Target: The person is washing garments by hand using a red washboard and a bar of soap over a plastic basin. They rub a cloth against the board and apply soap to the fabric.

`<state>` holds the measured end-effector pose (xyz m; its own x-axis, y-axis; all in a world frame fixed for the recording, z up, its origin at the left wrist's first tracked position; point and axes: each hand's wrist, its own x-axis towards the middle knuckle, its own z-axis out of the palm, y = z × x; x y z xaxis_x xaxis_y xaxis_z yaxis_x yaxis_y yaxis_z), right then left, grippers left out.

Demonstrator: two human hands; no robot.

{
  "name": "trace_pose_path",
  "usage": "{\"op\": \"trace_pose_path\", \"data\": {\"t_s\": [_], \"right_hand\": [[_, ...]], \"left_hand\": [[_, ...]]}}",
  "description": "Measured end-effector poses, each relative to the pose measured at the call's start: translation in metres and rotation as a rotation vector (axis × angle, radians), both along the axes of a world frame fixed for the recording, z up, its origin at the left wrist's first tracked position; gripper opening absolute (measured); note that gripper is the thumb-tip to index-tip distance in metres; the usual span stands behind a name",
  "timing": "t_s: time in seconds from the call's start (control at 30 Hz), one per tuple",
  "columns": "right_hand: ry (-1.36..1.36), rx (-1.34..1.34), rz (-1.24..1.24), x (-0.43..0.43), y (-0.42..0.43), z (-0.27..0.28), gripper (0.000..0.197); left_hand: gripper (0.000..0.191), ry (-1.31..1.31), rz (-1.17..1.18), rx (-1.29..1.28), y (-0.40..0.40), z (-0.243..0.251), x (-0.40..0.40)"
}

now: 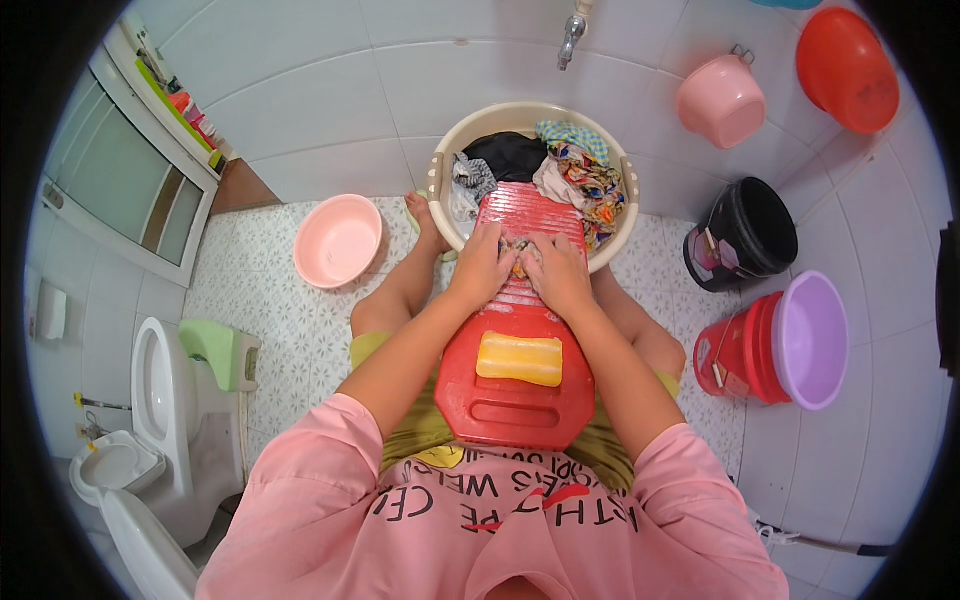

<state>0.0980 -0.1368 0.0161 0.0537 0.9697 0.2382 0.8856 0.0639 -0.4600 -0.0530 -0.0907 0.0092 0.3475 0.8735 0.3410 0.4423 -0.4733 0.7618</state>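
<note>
A red plastic washboard leans from my lap into a cream basin. My left hand and my right hand press together on its ridged part, gripping a bunched patterned cloth between them. Most of that cloth is hidden by my fingers. Nearer to me, a yellow bar of laundry soap lies on the flat end of the board, above its handle slot. Inside the basin are a black garment, a grey patterned cloth, a floral cloth and a blue-green checked cloth.
On the tiled floor a pink basin sits left. A black bucket and a red bucket with a purple basin stand right. A tap projects from the wall. A toilet and green stool are at left.
</note>
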Motion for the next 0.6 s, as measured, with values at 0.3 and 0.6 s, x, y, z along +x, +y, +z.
{"op": "trace_pose_path", "data": {"t_s": [0.3, 0.6], "right_hand": [[0.02, -0.053, -0.009, 0.0014, 0.0048, 0.0024, 0.036], [0.051, 0.008, -0.006, 0.0031, 0.0043, -0.0007, 0.033]], "left_hand": [[0.027, 0.043, -0.017, 0.055, 0.0068, -0.0069, -0.0023], [0.02, -0.079, -0.032, -0.122, 0.0101, -0.0051, -0.0056]]}}
